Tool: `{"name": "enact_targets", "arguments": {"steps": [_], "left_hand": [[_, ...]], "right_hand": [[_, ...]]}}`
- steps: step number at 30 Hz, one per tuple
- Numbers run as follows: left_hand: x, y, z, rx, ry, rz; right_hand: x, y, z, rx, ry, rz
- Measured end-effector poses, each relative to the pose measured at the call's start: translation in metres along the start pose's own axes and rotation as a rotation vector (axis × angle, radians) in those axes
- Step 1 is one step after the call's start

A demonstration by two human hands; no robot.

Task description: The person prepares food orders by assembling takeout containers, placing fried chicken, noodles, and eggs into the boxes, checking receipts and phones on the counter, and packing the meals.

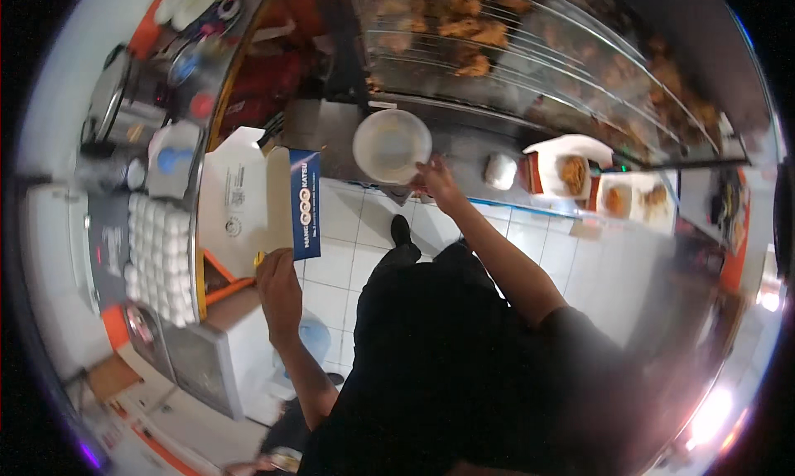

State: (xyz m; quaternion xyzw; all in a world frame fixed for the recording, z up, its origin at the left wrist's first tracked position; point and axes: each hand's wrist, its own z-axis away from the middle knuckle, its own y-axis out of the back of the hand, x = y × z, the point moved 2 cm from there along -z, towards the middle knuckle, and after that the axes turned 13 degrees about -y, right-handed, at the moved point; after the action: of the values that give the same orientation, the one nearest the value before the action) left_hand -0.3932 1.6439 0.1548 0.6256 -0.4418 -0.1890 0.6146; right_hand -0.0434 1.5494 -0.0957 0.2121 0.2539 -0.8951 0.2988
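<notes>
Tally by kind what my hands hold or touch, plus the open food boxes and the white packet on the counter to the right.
Open cardboard box, at the left hand: 1
Round pale tub, at the right hand: 1
Open food boxes: 2
White packet: 1
Total: 5

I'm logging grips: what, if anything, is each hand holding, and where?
The left hand holds the open box at its near edge. The right hand touches the round tub at its near right rim; the grip is unclear.

Black short-sleeved shirt [431, 360], dark shoe [401, 228]
</notes>
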Motion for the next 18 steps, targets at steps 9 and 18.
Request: {"name": "enact_targets", "arguments": {"steps": [9,18], "left_hand": [[0.082,0.0,-0.088,-0.215,-0.512,0.206],[0.121,-0.14,-0.17,-0.426,-0.88,0.108]], "right_hand": [[-0.046,0.092,0.089,1.233,0.438,1.077],[-0.006,0.164,0.16,0.559,0.356,0.796]]}}
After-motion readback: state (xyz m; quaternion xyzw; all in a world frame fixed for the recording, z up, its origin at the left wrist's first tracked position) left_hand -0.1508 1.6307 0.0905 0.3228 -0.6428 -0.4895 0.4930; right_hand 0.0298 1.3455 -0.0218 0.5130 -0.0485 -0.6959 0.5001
